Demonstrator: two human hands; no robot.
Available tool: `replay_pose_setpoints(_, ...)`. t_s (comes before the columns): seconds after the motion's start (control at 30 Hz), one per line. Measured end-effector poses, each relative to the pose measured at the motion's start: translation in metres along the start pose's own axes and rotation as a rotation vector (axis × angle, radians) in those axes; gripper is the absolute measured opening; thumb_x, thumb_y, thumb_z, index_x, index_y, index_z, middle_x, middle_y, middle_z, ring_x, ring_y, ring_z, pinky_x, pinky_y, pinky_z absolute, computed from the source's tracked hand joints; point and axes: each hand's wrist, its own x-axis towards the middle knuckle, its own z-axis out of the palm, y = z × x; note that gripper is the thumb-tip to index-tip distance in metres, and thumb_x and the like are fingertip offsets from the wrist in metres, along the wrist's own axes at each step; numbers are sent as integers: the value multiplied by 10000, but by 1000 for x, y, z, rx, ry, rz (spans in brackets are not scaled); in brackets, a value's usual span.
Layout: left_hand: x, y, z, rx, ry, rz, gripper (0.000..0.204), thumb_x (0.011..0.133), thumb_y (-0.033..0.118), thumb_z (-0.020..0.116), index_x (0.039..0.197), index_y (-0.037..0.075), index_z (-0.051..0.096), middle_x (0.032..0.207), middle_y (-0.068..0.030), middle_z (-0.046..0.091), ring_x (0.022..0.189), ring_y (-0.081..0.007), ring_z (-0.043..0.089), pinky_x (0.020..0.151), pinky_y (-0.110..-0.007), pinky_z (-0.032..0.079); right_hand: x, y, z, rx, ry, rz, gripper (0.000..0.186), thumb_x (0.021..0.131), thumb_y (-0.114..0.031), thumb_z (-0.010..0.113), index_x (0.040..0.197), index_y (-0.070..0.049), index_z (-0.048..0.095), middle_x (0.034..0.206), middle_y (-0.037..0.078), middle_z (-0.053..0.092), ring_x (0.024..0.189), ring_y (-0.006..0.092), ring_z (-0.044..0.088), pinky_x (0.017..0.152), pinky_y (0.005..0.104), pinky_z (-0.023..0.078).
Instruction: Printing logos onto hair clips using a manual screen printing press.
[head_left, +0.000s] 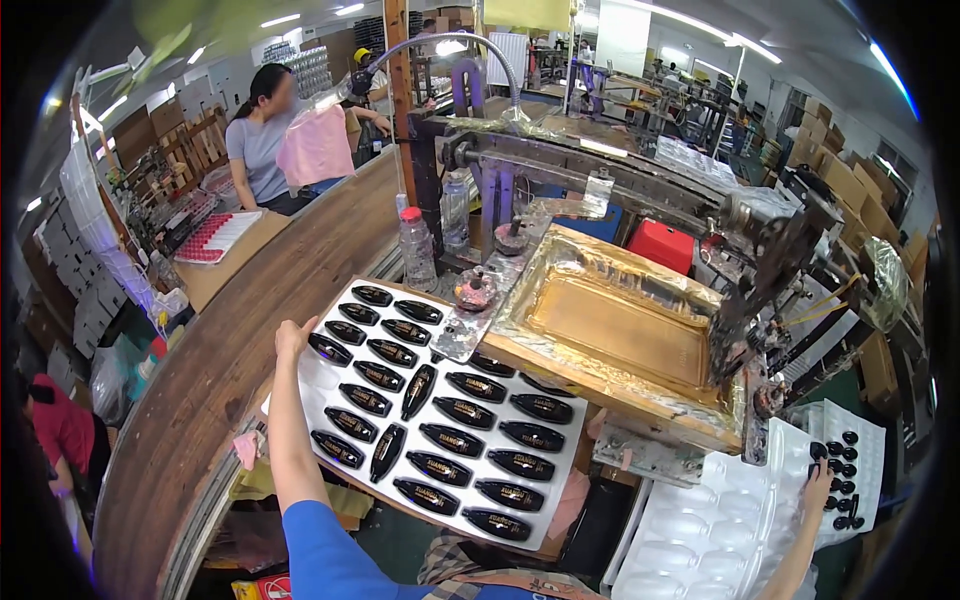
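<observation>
While the left hand [292, 338] is at the left edge of a white tray [318, 377] in the head view, the right hand [817, 487] reaches out to small round black pieces [850, 438] on a pale sheet [870, 475] at far right. The left fingers look bent at the tray's edge, but whether they grip it cannot be told; the right fingers are at one round piece, perhaps touching, and their closure is unclear too. Rows of glossy black tapered oval pieces [465, 412] with gold marking lie on the tray, some partly hidden by a wood-framed printing screen [618, 325]. A brown wooden tabletop [180, 400] curves along the left.

The ovals look light, stiff and slippery, and their shine may smudge, so the unprinted side edges suit a hold. The round pieces seem light, best pinched by the rim. The thin tray probably flexes; opposite edges need support.
</observation>
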Motion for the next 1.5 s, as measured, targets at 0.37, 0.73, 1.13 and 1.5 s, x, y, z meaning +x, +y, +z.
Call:
replay_pose_setpoints(0.37,-78,122,-6,-106,246,408,250,851,263,462,876,21,519,778,-189,591,760,-331,591,653,-417,454,-83,-110,-82,838,77,142,355,844,-201,528,1156,-50,452,1127,55,508,844,117,550,590,210,439)
replay_pose_setpoints(0.73,-340,349,19,-738,-713,1483,207,767,61,578,966,6,556,858,-91,602,822,-196,570,752,-267,439,-127,-332,-145,812,-132,-430,315,739,-96,642,1019,-8,529,895,91,602,770,176,579,676,280,450)
replay_pose_setpoints(1.13,-264,263,5,-1295,-906,613,190,789,78,595,960,-4,605,881,-32,616,778,-76,555,716,-201,436,-130,-447,-129,801,-328,-679,354,731,-263,662,977,-27,569,891,124,591,863,278,543,773,344,412)
replay_pose_setpoints(1.5,-115,36,-44,-1082,-121,368,176,800,100,589,950,10,611,798,-16,611,697,-73,555,634,-196,448,-63,-243,-44,462,82,-149,369,782,-175,542,1096,13,492,1097,202,514,1051,341,456,914,374,329)
